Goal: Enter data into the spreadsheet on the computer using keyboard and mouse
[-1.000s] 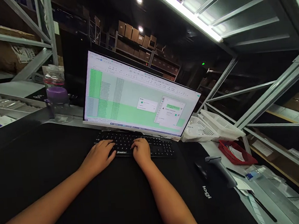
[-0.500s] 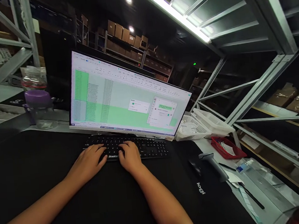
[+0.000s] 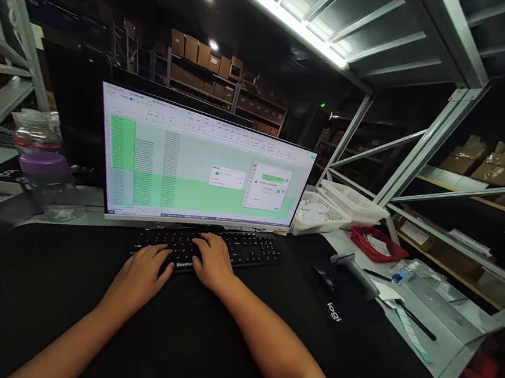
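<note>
A black keyboard (image 3: pixel 249 251) with white lettering lies in front of a monitor (image 3: pixel 191 182), which shows a green-shaded spreadsheet and two small pop-up windows. My left hand (image 3: pixel 137 276) rests on the keyboard's left part, fingers stretched over the keys and thumb apart. On the middle keys lies my right hand (image 3: pixel 213 262), its fingers spread and slightly bent. Neither hand holds anything. To the right of the keyboard, a black mouse (image 3: pixel 325 279) sits on the dark mat (image 3: pixel 160 353), beside a grey handheld barcode scanner (image 3: pixel 358 277).
At the left stand a purple-lidded clear bottle (image 3: pixel 51 184) and a clear jar (image 3: pixel 36 130). White perforated baskets (image 3: pixel 320 221) and a red tray (image 3: pixel 377 244) line the right side. Pens and papers lie near a metal rack (image 3: pixel 408 165). Shelves behind carry cardboard boxes (image 3: pixel 191 49).
The whole view has shifted slightly, so the monitor and desk items appear further left. My right hand's fingers have moved a little on the keys; both hands stay at the keyboard.
</note>
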Action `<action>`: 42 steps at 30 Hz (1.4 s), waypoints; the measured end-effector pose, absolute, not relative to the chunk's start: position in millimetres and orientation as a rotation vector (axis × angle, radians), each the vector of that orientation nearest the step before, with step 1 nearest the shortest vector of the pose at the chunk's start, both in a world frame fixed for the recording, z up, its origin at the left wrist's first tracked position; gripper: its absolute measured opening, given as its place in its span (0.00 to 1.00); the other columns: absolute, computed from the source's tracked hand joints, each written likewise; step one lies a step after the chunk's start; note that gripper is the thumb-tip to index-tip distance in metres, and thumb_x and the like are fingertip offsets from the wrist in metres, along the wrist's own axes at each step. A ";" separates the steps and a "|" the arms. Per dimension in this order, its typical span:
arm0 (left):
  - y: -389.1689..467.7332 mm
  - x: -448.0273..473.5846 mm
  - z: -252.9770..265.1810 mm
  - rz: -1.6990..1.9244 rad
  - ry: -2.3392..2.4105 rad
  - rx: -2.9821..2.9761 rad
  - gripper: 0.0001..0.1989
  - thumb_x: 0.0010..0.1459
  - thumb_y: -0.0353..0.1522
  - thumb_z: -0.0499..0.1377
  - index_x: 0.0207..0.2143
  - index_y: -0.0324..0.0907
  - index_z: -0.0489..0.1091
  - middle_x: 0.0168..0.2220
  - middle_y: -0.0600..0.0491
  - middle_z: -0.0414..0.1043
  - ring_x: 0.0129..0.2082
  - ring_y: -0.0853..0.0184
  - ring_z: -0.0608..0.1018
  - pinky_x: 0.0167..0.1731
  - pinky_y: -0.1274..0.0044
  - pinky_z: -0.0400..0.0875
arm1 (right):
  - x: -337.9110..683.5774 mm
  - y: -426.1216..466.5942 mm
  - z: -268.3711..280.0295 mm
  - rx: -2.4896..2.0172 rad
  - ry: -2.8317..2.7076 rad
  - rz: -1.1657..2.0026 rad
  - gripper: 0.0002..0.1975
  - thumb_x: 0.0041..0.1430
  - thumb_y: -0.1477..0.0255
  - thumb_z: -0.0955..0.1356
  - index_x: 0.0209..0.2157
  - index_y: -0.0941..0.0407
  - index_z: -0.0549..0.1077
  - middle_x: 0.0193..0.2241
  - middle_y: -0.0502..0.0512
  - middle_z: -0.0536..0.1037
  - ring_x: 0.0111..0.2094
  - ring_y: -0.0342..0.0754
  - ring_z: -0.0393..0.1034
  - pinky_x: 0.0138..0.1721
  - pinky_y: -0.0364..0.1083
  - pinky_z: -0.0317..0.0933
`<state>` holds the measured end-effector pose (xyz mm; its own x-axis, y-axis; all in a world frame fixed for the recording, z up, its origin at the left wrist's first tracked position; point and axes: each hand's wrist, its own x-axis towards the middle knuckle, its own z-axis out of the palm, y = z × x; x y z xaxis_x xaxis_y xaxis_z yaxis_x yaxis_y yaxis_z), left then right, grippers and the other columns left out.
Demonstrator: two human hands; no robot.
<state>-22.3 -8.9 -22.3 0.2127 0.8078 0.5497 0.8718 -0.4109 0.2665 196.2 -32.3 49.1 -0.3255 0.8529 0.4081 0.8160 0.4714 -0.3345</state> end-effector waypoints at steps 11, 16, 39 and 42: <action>-20.1 -19.4 -5.3 -1.122 -1.750 -2.324 0.26 0.63 0.43 0.50 0.52 0.37 0.75 0.57 0.37 0.76 0.60 0.47 0.75 0.64 0.56 0.69 | 194.7 -32.0 50.6 -1.471 -2.180 0.166 0.20 0.69 0.74 0.68 0.60 0.58 0.76 0.61 0.63 0.76 0.64 0.56 0.69 0.70 0.55 0.59; -22.7 -22.9 1.7 -1.204 -1.877 -2.195 0.21 0.58 0.34 0.50 0.50 0.37 0.73 0.53 0.37 0.76 0.56 0.51 0.77 0.62 0.58 0.72 | 193.6 -32.2 47.1 -1.450 -2.155 0.134 0.19 0.67 0.75 0.68 0.58 0.57 0.78 0.59 0.63 0.77 0.62 0.55 0.70 0.67 0.55 0.63; -12.1 -25.4 -16.2 -1.000 -1.677 -2.292 0.27 0.64 0.45 0.47 0.49 0.40 0.78 0.60 0.36 0.74 0.58 0.42 0.76 0.58 0.49 0.72 | 190.1 -33.7 45.3 -1.394 -2.212 0.088 0.18 0.71 0.71 0.67 0.58 0.56 0.77 0.59 0.60 0.77 0.62 0.54 0.70 0.68 0.54 0.62; -9.8 -26.0 -18.9 -0.982 -1.689 -2.301 0.28 0.64 0.46 0.47 0.48 0.39 0.78 0.59 0.36 0.75 0.57 0.43 0.77 0.58 0.50 0.72 | 189.8 -32.2 44.1 -1.392 -2.197 0.090 0.20 0.69 0.70 0.69 0.61 0.55 0.75 0.62 0.60 0.75 0.66 0.54 0.67 0.72 0.56 0.57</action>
